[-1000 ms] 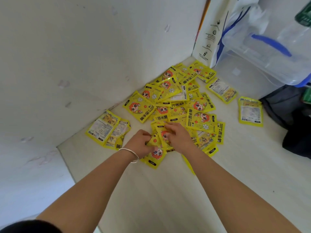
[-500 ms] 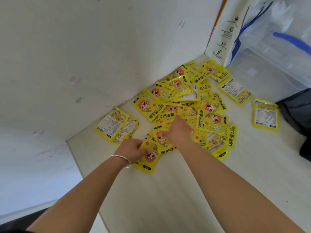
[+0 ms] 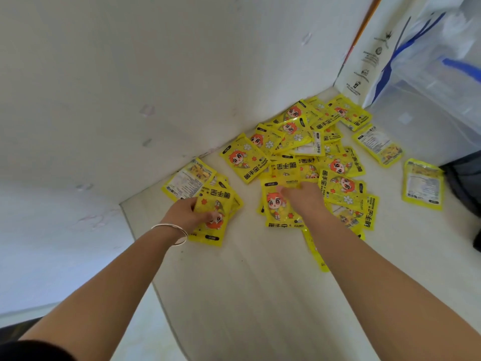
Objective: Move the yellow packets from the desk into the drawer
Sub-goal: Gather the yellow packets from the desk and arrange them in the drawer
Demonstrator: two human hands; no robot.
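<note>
Several yellow packets with a red-haired cartoon figure lie in a loose pile (image 3: 307,147) on the pale desk (image 3: 260,295), against the white wall. My left hand (image 3: 188,213), with a silver bangle on the wrist, grips a small stack of yellow packets (image 3: 213,214) at the pile's left side, over two face-down packets (image 3: 186,178). My right hand (image 3: 303,198) rests palm down on a packet (image 3: 277,207) at the pile's near edge, fingers curled over its top. A single face-down packet (image 3: 421,183) lies apart at the right. No drawer is in view.
A white paper bag (image 3: 364,56) and a clear plastic bin with blue handles (image 3: 437,74) stand at the back right. A dark bag (image 3: 466,183) sits at the right edge. The desk's left edge (image 3: 140,246) drops off beside my left arm.
My left hand has pulled its packets away from the pile to the left and holds them over the two face-down ones. My right hand has shifted onto a packet at the pile's near edge.
</note>
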